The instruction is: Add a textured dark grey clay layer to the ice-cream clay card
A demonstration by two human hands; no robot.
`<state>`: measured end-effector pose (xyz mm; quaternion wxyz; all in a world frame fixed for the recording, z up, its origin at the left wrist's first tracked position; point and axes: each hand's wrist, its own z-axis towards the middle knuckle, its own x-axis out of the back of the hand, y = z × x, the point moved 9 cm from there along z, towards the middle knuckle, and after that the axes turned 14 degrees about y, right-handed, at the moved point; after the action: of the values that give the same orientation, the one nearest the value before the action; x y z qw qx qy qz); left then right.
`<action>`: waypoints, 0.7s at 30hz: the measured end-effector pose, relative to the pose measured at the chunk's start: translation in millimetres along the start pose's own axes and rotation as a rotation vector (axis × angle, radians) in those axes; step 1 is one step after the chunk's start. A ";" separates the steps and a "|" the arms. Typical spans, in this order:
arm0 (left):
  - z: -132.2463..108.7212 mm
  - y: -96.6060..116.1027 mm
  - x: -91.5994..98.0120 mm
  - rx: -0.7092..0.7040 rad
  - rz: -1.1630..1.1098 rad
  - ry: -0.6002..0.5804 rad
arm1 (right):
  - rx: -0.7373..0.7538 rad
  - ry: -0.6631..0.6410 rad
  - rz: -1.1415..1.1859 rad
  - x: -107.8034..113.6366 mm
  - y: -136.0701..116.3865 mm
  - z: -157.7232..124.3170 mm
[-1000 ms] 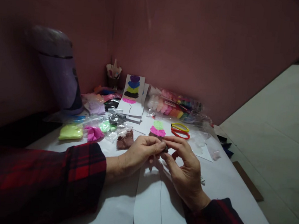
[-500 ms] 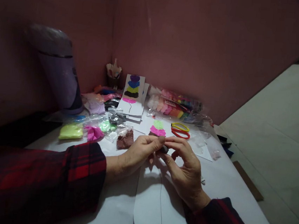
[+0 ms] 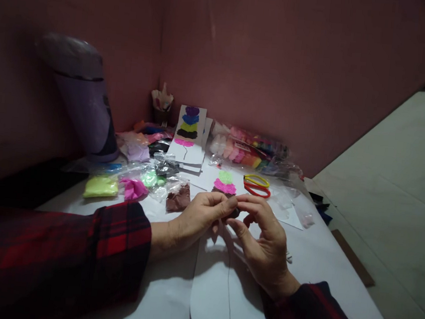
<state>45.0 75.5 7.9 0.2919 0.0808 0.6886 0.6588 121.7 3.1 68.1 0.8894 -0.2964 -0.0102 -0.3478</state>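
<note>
A small dark lump of modelling clay (image 3: 235, 213) is pinched between my two hands, above a white paper sheet (image 3: 211, 290). My left hand (image 3: 205, 211) grips the lump with thumb and fingers, covering much of it. My right hand (image 3: 263, 239) holds its other side with bent fingers and thumb. On the sheet, a thin line is drawn down its length, and beyond my fingers lie layers of green clay (image 3: 225, 177) and pink clay (image 3: 225, 186). A brown layer just below them is partly hidden by my hands.
Bags of yellow clay (image 3: 100, 187), pink clay (image 3: 133, 189) and brown clay (image 3: 178, 199) lie left. Scissors with yellow and red handles (image 3: 257, 186) lie beyond my right hand. Behind stand a layered sample card (image 3: 190, 152), a large clay pack (image 3: 243, 150) and a purple tumbler (image 3: 84, 107).
My fingertips have shifted very slightly to the right around the dark clay. Both hands keep their grip, and everything else stays in place.
</note>
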 end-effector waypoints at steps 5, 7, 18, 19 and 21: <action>-0.1 1.8 -0.6 -0.019 0.019 -0.003 | -0.007 0.032 -0.002 2.9 0.9 1.2; 0.5 0.9 0.7 -0.008 -0.010 0.015 | -0.007 -0.003 0.008 -0.1 0.5 0.8; -0.9 4.4 -1.0 -0.023 0.032 0.005 | 0.006 -0.010 -0.003 -0.3 -0.9 0.4; -1.1 3.5 -2.1 -0.021 0.046 -0.010 | 0.007 0.008 -0.006 1.2 -0.9 1.0; -0.8 1.9 -2.3 -0.021 0.062 -0.017 | -0.002 0.034 -0.015 3.5 0.6 1.8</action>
<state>46.0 73.8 10.4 0.2783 0.1046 0.6762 0.6740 125.1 2.3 70.0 0.8864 -0.2913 0.0032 -0.3597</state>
